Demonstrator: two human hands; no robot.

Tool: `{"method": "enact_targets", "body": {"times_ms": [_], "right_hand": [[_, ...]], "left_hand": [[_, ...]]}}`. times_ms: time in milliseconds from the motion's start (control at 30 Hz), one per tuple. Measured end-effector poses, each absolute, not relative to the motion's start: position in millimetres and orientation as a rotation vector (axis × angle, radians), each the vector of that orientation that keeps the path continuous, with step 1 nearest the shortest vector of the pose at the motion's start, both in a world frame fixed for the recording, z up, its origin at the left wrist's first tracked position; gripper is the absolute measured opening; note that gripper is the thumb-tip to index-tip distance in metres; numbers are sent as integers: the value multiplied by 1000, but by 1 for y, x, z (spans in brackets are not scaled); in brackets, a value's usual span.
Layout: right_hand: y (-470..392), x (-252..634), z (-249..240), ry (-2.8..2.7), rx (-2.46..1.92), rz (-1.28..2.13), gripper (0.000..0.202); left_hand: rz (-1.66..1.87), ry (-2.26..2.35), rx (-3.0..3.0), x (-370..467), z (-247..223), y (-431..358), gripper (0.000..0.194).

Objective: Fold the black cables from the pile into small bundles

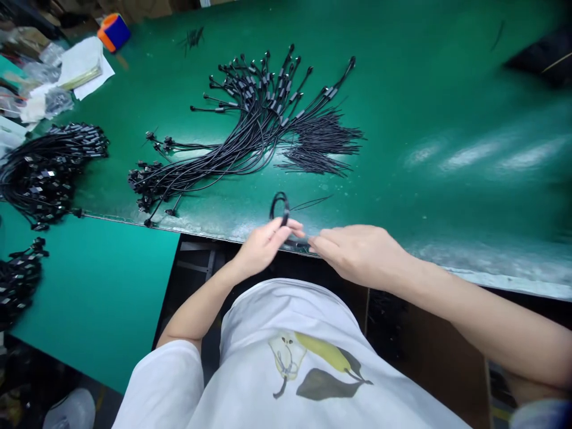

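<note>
My left hand (263, 247) is closed around a coiled black cable (279, 202), whose loop stands up above the fingers. Close beside it on the right, my right hand (357, 250) has its fingers pinched together at the table's front edge; what they grip, if anything, is hidden and slightly blurred. A thin black tie (313, 202) lies on the green table just beyond my hands. Farther back is a spread bundle of black cables (236, 143) with connectors at both ends. A pile of thin black ties (328, 140) lies at its right.
Bunched black cables (49, 167) lie at the left, partly over a lower green surface (116, 286). An orange and blue tape roll (114, 33) and papers (84, 65) sit at the back left. A black item (545, 56) rests at the far right.
</note>
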State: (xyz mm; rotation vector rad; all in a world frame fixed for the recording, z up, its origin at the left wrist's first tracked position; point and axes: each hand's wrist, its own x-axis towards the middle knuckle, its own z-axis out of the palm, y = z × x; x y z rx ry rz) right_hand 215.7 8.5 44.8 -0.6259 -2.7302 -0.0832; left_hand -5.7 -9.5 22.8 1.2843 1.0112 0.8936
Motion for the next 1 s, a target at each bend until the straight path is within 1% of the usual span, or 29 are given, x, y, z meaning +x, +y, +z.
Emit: {"method": "enact_targets", "body": {"times_ms": [67,133,200,233,333,400,467,567,700,767,833,933,1000], "right_hand": [[12,209,53,-2617,-657,-58,28],[19,206,57,-2547,-733,162,26],[28,207,54,-2360,-848,542,22],[33,207,49,-2181,-907,757,25],[40,202,31,-1567,-966,1341,44],[37,193,21,-1294,-953,1697,47],[30,182,18,-1040,-931,1929,47],[23,168,23,-685,-886,2032,51],[19,163,29,-505,-835,2111,54],[16,164,30,-486,-830,2099,53],[13,165,32,-507,-825,2074,53],[11,160,36,-585,-841,1981,58],[10,152,37,-638,-873,1854,61]], "left_hand": [[761,966,1409,-2,26,-14,44],[732,901,1365,-1,28,-16,45],[792,830,1229,-1,29,-16,44],[840,791,1145,-1,30,-15,44],[977,704,882,1,30,-12,47],[1021,716,743,4,29,-12,48],[1018,747,675,7,24,-13,48],[987,793,628,11,16,-17,48],[1089,811,599,9,13,-17,47],[1136,841,632,8,13,-16,42],[1083,864,693,10,11,-17,41],[963,885,838,17,4,-23,49],[923,955,977,22,0,-26,51]]}}
